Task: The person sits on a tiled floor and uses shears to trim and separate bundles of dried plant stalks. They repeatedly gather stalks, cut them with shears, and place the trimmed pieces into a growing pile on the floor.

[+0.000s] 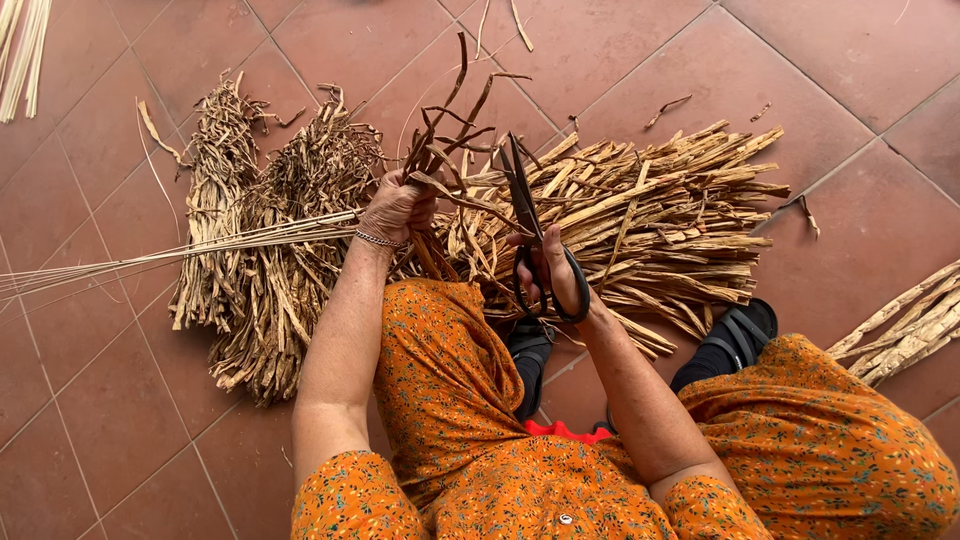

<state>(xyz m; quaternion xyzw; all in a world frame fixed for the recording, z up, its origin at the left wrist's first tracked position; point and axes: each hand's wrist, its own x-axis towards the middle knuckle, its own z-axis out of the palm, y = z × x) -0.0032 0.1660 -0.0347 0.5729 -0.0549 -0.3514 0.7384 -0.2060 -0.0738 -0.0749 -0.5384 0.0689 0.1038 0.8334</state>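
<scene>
The left hand (397, 207) grips a bunch of dried strips (450, 130). The right hand (553, 270) holds black scissors (530, 225), blades seemingly open beside them.

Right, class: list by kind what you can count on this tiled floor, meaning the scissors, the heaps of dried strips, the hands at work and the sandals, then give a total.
Black scissors, held in the right hand: 1
Heaps of dried strips, dark curly and pale flat: 2
Hands, including the left hand gripping brown strips: 2
Black sandals: 2
Total: 7
</scene>
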